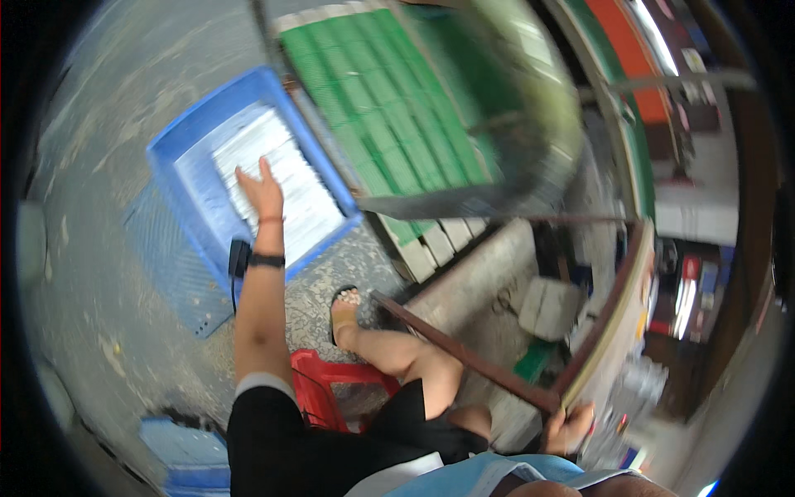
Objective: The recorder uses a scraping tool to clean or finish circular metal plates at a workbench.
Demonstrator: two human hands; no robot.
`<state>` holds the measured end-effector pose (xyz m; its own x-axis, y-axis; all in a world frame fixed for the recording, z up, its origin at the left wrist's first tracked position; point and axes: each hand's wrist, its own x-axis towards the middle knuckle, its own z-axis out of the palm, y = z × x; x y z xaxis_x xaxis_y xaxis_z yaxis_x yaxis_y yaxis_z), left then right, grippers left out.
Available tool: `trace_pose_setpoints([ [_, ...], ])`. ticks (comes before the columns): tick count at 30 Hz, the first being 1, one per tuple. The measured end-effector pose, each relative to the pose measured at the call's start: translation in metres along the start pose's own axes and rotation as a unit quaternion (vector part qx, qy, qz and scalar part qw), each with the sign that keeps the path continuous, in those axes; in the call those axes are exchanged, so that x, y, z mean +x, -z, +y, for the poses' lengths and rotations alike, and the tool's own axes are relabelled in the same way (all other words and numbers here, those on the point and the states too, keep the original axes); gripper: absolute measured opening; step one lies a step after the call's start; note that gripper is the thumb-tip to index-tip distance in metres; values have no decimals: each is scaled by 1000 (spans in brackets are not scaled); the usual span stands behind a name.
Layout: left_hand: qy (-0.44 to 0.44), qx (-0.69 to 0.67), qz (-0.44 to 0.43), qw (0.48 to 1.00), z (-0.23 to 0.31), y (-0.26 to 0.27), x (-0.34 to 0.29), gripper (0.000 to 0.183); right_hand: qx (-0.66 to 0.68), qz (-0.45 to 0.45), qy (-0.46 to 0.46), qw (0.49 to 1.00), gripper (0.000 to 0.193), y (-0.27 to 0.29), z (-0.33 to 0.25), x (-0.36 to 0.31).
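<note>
Blue plastic bin is sitting apparently part-filled with white strips; left hand is hanging over them, fingers spread; right hand is resting curled at table edge, grip unclear.

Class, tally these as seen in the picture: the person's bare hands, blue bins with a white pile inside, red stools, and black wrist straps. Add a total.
Hands: 2 (left hand, right hand)
Blue bin with white pile inside: 1
Red stool: 1
Black wrist strap: 1
Total: 5
</note>
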<state>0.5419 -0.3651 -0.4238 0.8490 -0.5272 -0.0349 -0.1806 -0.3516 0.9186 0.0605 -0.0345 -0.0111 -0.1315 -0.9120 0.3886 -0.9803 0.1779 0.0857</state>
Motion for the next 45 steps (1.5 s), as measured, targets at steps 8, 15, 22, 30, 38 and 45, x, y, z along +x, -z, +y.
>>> trace_pose_setpoints([
  [8,44,-210,-262,941,80,116,-243,40,70,54,98,991,44,-5,-39,62],
  [15,-151,-276,-521,793,209,228,-359,20,451,54,-16,891,18,68,-37,46],
  [22,-312,-419,-679,516,339,350,-405,13,784,141,214,565,9,226,-42,-23],
  [30,-238,-535,-811,5,428,423,-490,31,793,244,246,501,4,277,-6,-104],
  [38,-266,-492,-828,-49,428,468,-541,26,698,314,342,545,5,303,36,-159],
  [45,-375,-434,-818,48,404,484,-549,14,712,379,301,508,20,307,31,-198],
])
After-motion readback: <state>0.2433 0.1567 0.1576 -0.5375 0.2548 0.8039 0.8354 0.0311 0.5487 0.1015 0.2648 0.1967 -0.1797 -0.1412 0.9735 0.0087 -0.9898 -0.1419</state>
